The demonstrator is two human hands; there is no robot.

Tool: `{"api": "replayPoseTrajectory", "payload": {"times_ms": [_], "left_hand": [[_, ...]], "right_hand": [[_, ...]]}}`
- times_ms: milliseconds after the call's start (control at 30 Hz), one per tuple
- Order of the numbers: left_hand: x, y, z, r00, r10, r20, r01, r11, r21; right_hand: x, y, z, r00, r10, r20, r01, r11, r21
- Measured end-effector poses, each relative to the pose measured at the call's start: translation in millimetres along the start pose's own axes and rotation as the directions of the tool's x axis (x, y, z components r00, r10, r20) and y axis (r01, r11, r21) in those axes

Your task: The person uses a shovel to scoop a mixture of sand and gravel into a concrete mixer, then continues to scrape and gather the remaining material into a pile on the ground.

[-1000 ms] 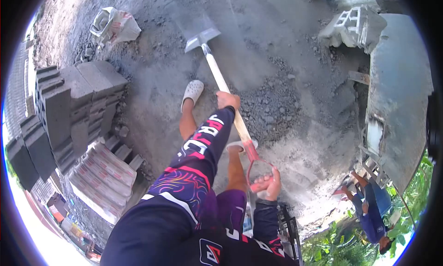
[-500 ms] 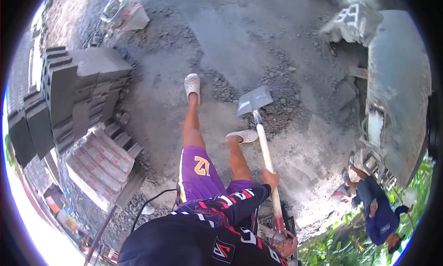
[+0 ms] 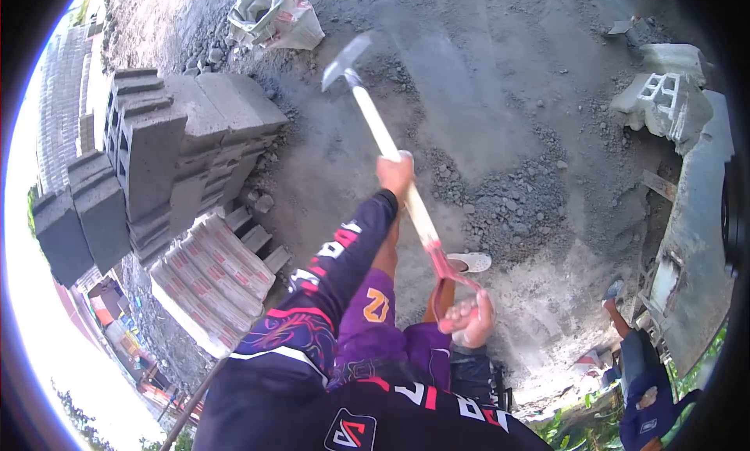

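Over the gravel, shovel [image 3: 388, 146] has swung forward from the feet.

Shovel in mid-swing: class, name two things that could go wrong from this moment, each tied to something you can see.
1. The shovel is raised, blade up near the stacked blocks; a wide swing might strike them.
2. The left hand and right hand grip it bare, and the feet wear open slippers on loose gravel; a slip or dropped blade could injure toes.

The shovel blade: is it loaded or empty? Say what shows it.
Cannot tell. The shovel blade is blurred and seen nearly edge-on, raised over the ground, so any load is hidden.
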State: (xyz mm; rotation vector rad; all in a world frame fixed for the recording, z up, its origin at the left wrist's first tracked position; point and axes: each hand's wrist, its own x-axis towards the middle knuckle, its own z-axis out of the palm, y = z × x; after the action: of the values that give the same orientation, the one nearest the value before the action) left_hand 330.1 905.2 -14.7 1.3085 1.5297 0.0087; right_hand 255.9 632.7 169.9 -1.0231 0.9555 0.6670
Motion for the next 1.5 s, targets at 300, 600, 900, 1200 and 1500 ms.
{"api": "replayPoseTrajectory", "payload": {"times_ms": [300,600,900,1200,1500], "left_hand": [[222.7,16.9,-31.9,0.987,-0.163,-0.006,0.162,0.981,0.105],[-68.9,-149.7,147.0,0.957,-0.252,-0.142,0.288,0.876,0.386],[-476.8,-322.1,264.5,0.972,-0.234,-0.027,0.219,0.852,0.477],[-498.6,-323.6,184.0,0.932,-0.353,0.082,0.360,0.927,-0.102],[-439.6,-314.0,222.3,0.863,-0.456,0.218,0.474,0.880,-0.035]], "right_hand": [[100.5,29.9,147.9,0.997,0.058,0.051,-0.056,0.998,-0.027],[12.9,-82.4,-170.2,0.977,0.088,-0.193,-0.100,0.994,-0.051],[-206.1,-168.4,-474.5,0.875,-0.004,-0.483,-0.002,1.000,-0.012],[-218.9,-177.9,-507.4,0.942,-0.130,-0.311,0.026,0.948,-0.319],[-154.4,-193.0,-475.2,0.893,-0.359,-0.272,0.149,0.806,-0.573]]}}
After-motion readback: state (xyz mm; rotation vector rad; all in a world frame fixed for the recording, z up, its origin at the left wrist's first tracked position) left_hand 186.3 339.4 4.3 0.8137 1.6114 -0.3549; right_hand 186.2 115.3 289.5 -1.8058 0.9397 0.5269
